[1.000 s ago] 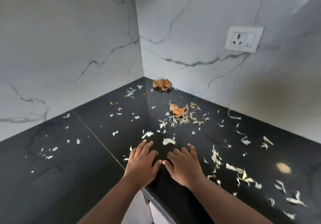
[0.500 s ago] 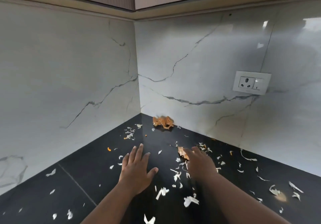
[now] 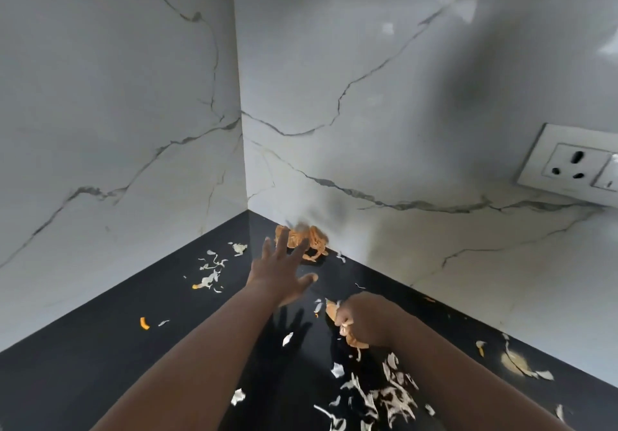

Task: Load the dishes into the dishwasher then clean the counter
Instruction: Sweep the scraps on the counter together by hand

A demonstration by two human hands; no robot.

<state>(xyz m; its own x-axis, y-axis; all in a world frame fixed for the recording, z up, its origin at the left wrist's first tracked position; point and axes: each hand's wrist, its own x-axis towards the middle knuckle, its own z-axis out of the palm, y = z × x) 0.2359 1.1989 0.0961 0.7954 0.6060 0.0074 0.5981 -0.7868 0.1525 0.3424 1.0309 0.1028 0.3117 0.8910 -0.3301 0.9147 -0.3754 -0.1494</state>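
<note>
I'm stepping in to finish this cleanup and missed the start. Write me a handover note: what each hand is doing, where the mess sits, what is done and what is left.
Left hand: open, fingers spread, reaching toward the orange peel pile by the back wall near the corner, not gripping it.
Right hand: shut on a clump of orange peel, low over the counter.
Mess: white shreds in front of the right hand, more near the left wall, small orange bits.
Done: one clump gathered.
Left: corner pile, all shreds, wiping. No dishes or dishwasher in view.
</note>
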